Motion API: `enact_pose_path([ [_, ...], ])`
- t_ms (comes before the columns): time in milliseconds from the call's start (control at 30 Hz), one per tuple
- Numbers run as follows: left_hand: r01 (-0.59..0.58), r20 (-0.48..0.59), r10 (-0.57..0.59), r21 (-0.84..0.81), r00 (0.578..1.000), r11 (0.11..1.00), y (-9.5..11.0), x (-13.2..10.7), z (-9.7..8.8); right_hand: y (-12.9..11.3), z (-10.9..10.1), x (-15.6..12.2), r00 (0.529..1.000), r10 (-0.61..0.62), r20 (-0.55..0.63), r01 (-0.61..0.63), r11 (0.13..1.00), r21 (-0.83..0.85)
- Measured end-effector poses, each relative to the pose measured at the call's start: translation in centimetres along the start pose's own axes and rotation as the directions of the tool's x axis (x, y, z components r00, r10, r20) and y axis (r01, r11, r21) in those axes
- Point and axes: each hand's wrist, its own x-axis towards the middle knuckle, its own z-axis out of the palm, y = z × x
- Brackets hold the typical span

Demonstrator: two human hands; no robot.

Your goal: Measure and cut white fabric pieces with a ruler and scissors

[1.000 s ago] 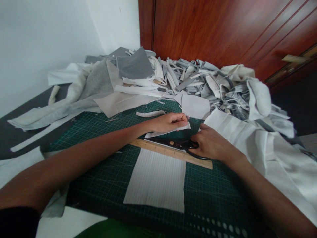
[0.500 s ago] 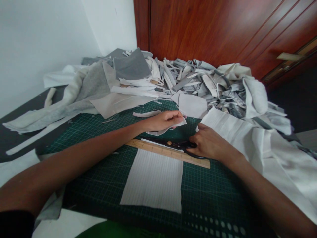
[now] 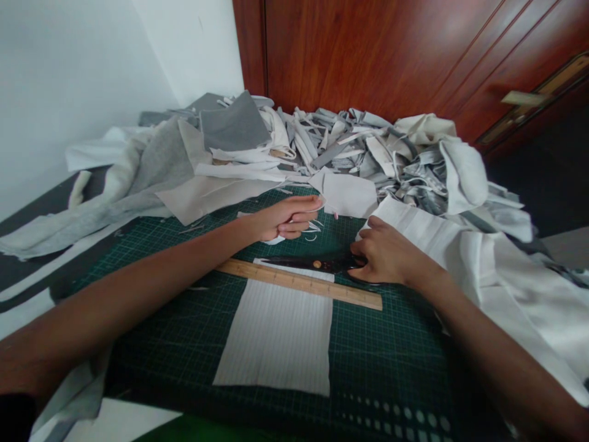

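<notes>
My right hand (image 3: 385,250) is wrapped around the handles of black fabric scissors (image 3: 317,264), whose blades point left above a wooden ruler (image 3: 294,281). The ruler lies across a rectangle of white striped fabric (image 3: 276,337); a narrow band of the fabric shows beyond its far edge. Past the scissors, my left hand (image 3: 294,219) is closed on a narrow white fabric strip (image 3: 276,240), mostly hidden in the palm. Thin white threads or slivers (image 3: 313,227) lie by its fingertips.
A green cutting mat (image 3: 179,313) lies under the work. Heaped white and grey scraps (image 3: 340,147) line the back against a wooden door (image 3: 368,55). Folded white fabric (image 3: 515,288) stands at the right, grey cloth (image 3: 161,159) at the left.
My left hand has drawn slightly left and curled further around the strip, so less of it shows. My right hand and the scissors have barely moved; the view has shifted slightly right.
</notes>
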Motion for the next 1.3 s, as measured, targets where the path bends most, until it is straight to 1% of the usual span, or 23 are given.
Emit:
enact_pose_path([
  [67,-0.030,-0.027,0.033,0.092,0.999,0.995,2.0,-0.5,0.2,0.6,0.2,0.0,0.999,-0.001,-0.037,0.000,1.000,-0.025],
  [133,-0.041,-0.097,0.071,0.276,0.993,0.960,4.2,-1.1,0.2,1.4,0.4,0.0,0.997,0.004,-0.074,-0.009,0.998,-0.058],
  [167,-0.030,-0.137,0.092,0.398,0.986,0.917,5.1,-1.4,0.1,1.9,0.6,0.0,0.996,0.012,-0.087,-0.018,0.997,-0.069],
  [233,0.034,-0.156,0.088,0.644,0.984,0.764,6.6,-2.2,-0.2,2.9,0.9,0.0,0.994,0.043,-0.105,-0.052,0.995,-0.080],
  [300,0.098,-0.150,0.052,0.831,0.987,0.548,7.3,-3.0,-1.0,3.8,1.3,-0.1,0.988,0.098,-0.120,-0.109,0.990,-0.093],
  [367,0.135,-0.147,0.009,0.934,0.989,0.331,7.3,-3.9,-2.1,4.7,1.5,-0.3,0.977,0.160,-0.140,-0.177,0.978,-0.115],
  [400,0.142,-0.141,-0.020,0.958,0.990,0.251,7.1,-4.4,-2.8,5.2,1.6,-0.4,0.971,0.187,-0.152,-0.207,0.970,-0.124],
  [467,0.125,-0.118,-0.055,0.980,0.992,0.153,6.5,-5.5,-4.1,5.9,1.9,-0.6,0.962,0.218,-0.164,-0.239,0.963,-0.123],
  [500,0.090,-0.085,-0.052,0.989,0.995,0.114,6.1,-6.2,-4.6,6.2,2.0,-0.7,0.961,0.224,-0.162,-0.243,0.964,-0.110],
  [533,0.048,-0.046,-0.031,0.996,0.998,0.076,5.6,-6.8,-4.9,6.5,2.1,-0.8,0.962,0.225,-0.157,-0.241,0.966,-0.090],
  [567,0.020,-0.021,0.041,0.999,0.999,0.028,5.2,-7.5,-5.0,6.7,2.3,-0.9,0.963,0.223,-0.151,-0.234,0.970,-0.065],
  [600,-0.005,0.008,0.135,1.000,0.991,-0.021,4.6,-8.1,-5.0,6.9,2.4,-1.0,0.965,0.219,-0.145,-0.226,0.973,-0.038],
  [633,-0.026,0.040,0.200,0.997,0.979,-0.071,4.1,-8.8,-4.7,7.1,2.6,-1.0,0.967,0.213,-0.141,-0.217,0.976,-0.010],
  [700,-0.016,0.057,0.256,0.987,0.965,-0.161,2.7,-10.0,-4.0,7.2,2.8,-1.0,0.970,0.201,-0.135,-0.197,0.980,0.036],
  [733,0.015,0.039,0.288,0.983,0.957,-0.183,1.9,-10.5,-3.6,7.3,2.8,-1.0,0.972,0.194,-0.131,-0.188,0.981,0.054],
  [767,0.018,0.048,0.331,0.981,0.942,-0.194,1.1,-10.9,-3.2,7.3,2.9,-1.0,0.973,0.191,-0.127,-0.183,0.981,0.069],
  [800,0.010,0.054,0.329,0.981,0.943,-0.192,0.2,-11.2,-2.8,7.4,2.9,-1.0,0.973,0.192,-0.125,-0.183,0.980,0.081],
  [833,-0.022,0.082,0.313,0.981,0.946,-0.191,-0.7,-11.5,-2.5,7.4,3.0,-0.9,0.972,0.198,-0.123,-0.187,0.978,0.089],
  [900,-0.041,0.091,0.257,0.980,0.962,-0.194,-2.2,-11.7,-2.1,7.5,3.1,-0.9,0.970,0.208,-0.121,-0.197,0.975,0.100],
  [967,-0.026,0.074,0.237,0.980,0.969,-0.198,-3.1,-11.5,-1.9,7.5,3.2,-0.9,0.969,0.215,-0.118,-0.203,0.974,0.105],
  [1067,0.004,0.042,0.253,0.984,0.966,-0.176,-3.4,-10.8,-1.7,7.5,3.4,-0.9,0.967,0.225,-0.123,-0.212,0.971,0.112],
  [1200,0.014,0.019,0.314,0.995,0.949,-0.101,-3.0,-10.1,-1.7,7.5,3.5,-0.9,0.962,0.239,-0.130,-0.226,0.968,0.108],
  [1300,0.032,-0.011,0.343,0.998,0.939,-0.056,-2.8,-10.0,-1.5,7.5,3.6,-0.9,0.961,0.244,-0.134,-0.232,0.968,0.097],
])
